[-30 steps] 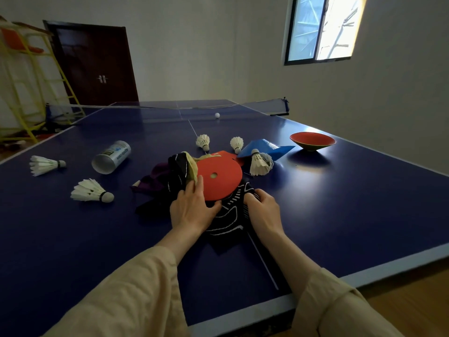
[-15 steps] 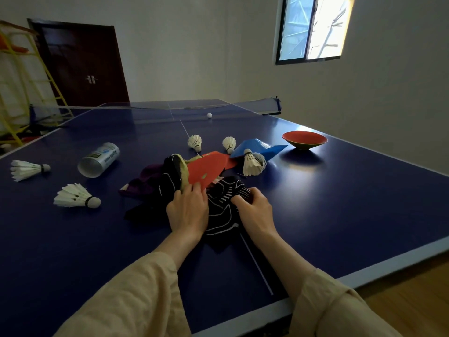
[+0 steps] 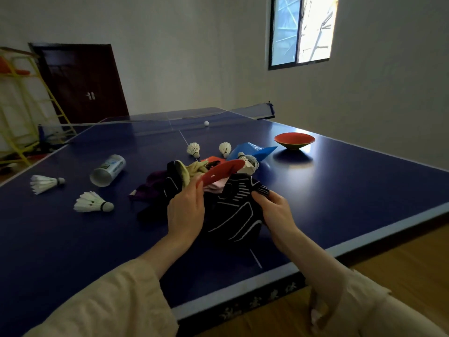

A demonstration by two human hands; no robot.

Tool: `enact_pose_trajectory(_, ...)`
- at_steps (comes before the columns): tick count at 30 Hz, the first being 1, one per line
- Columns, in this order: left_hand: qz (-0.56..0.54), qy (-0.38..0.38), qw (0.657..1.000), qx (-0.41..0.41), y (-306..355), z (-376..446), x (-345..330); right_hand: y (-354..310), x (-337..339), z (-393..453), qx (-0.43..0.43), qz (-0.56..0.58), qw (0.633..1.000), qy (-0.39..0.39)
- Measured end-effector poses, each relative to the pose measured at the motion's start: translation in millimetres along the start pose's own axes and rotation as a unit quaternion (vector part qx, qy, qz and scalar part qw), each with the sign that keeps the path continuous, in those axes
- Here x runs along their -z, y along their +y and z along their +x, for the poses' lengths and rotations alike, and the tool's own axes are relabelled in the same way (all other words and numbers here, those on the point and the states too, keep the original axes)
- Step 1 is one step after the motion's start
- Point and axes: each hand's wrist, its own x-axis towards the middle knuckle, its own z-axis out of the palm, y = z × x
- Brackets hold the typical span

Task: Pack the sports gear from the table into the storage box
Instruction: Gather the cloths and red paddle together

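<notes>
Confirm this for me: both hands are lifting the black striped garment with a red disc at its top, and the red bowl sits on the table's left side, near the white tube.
Wrong on one point: the red bowl sits on the table's right side, far from the white tube. The rest holds: in the head view the left hand and right hand lift the black striped garment with the red disc at its top.

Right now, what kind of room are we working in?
Probably an indoor games or sports room: the gear lies on a blue table-tennis table with a net, shuttlecocks are scattered on it, and a yellow climbing frame stands by the door.
</notes>
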Motion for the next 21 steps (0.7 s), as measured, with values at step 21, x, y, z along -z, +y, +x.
enact_pose_trajectory(21,-0.182,-0.270,0.922,-0.208,276.6,-194.0,-64.2,-22.0,293.3,-302.5,-0.022,-0.062,0.937,0.344)
